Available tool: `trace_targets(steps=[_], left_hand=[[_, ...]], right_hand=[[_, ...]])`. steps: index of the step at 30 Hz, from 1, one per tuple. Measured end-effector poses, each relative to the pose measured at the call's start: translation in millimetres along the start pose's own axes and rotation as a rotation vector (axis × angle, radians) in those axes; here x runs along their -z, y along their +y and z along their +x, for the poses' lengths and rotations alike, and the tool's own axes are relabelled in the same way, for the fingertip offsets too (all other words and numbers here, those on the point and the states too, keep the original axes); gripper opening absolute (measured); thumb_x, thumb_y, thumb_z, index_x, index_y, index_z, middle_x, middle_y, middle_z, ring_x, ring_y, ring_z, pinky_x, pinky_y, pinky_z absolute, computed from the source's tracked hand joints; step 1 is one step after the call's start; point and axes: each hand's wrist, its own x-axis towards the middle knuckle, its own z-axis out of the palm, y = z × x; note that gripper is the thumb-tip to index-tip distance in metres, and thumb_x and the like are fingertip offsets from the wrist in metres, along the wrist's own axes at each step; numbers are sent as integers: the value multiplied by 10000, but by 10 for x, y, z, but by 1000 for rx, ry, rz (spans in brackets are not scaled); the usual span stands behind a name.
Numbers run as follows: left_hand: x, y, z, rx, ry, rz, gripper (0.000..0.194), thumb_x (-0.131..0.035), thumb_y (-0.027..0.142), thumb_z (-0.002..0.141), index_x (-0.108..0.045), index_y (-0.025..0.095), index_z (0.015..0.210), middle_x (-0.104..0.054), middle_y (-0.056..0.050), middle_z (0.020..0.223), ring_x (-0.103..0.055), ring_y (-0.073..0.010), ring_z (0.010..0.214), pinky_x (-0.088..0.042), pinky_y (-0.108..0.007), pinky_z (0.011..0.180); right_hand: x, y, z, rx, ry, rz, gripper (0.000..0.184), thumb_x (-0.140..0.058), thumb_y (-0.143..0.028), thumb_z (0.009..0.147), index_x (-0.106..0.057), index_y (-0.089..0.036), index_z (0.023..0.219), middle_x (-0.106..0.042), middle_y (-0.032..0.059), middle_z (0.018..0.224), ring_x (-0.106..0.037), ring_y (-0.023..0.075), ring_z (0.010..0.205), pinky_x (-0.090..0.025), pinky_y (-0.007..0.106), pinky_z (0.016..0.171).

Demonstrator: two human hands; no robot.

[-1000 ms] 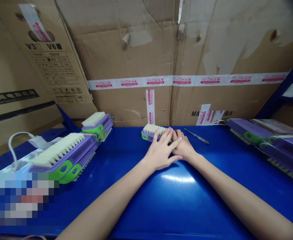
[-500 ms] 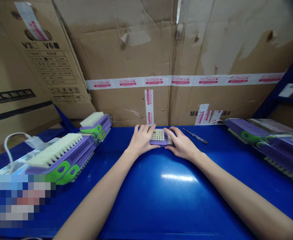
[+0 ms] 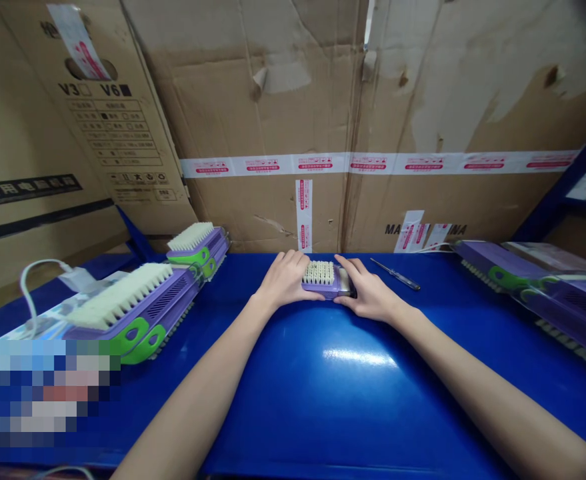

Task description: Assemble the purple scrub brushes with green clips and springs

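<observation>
One small brush (image 3: 319,283) lies bristles up near the far edge of the blue surface (image 3: 363,413), slightly right of the middle, with two hands at its ends. The left hand (image 3: 283,281) grips its left end, fingers curled over the far side and thumb along the near side. The right hand (image 3: 370,291) grips the other end, which has a clear and dark part, between thumb and fingers.

One screwdriver (image 3: 397,274) lies just right of the right hand, slanted, near the far edge.

Toward the left edge are four larger purple brushes with green handles, in two pairs set back to back: a near pair (image 3: 160,308) and a far pair (image 3: 203,252) by the far left corner. The upper brush of each pair has its bristles up, the lower one down. More purple brushes (image 3: 497,259) stand toward the right edge; they overlap and run out of view, so their exact number cannot be told. One white plug (image 3: 79,280) on a white cable (image 3: 26,287) sits beside the near pair. The near left corner is partly pixelated. Behind the far edge stands cardboard (image 3: 253,107), crossed by one long strip of printed tape (image 3: 273,165).
</observation>
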Motion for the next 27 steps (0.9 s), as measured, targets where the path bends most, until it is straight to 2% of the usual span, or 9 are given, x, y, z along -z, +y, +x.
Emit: trace_targets(steps=[5, 11, 17, 21, 24, 27], left_hand=[[-27, -6, -10, 0, -4, -40, 697, -619, 759, 571, -561, 146, 897, -611, -95, 906, -543, -251, 839, -405, -348, 717], [-30, -2, -21, -27, 94, 24, 705, -562, 762, 632, -561, 126, 938, -584, -103, 908, -519, -253, 834, -392, -350, 707], [-84, -153, -80, 21, 140, 140, 710, -539, 745, 671, -568, 96, 956, -571, -127, 880, -502, -265, 804, -363, -359, 674], [-107, -228, -114, 67, 165, 188, 673, -539, 710, 704, -573, 100, 987, -556, -139, 896, -489, -269, 811, -354, -363, 667], [-109, -208, -110, 49, 167, 183, 711, -547, 710, 697, -563, 102, 1065, -548, -133, 909, -481, -268, 818, -354, -364, 676], [-101, -166, -95, 24, 160, 157, 790, -527, 744, 682, -550, 94, 1131, -545, -130, 911, -476, -265, 818, -356, -364, 690]], right_hand=[[28, -10, -22, -21, -44, 25, 860, -645, -362, 757, -164, -252, 1462, -442, 137, 1272, -565, 277, 1056, -465, 406, 862], [-2, -63, -3, -23, 52, -271, 782, -617, -456, 760, -295, -188, 1421, -475, 166, 1192, -497, 327, 1073, -395, 478, 902], [13, 36, -41, -158, 96, -420, 774, -537, -544, 793, -311, -143, 1415, -521, 179, 1151, -477, 339, 1052, -362, 480, 898], [0, 185, -77, -264, 81, -273, 773, -458, -560, 835, -238, -135, 1443, -508, 194, 1220, -473, 352, 1108, -378, 485, 900], [-35, 206, -81, -264, 76, -80, 777, -424, -561, 854, -178, -139, 1459, -466, 193, 1295, -453, 315, 1196, -365, 461, 974], [-61, 164, -75, -268, 56, 25, 750, -387, -564, 870, -188, -141, 1457, -433, 183, 1357, -425, 282, 1255, -351, 433, 1023]])
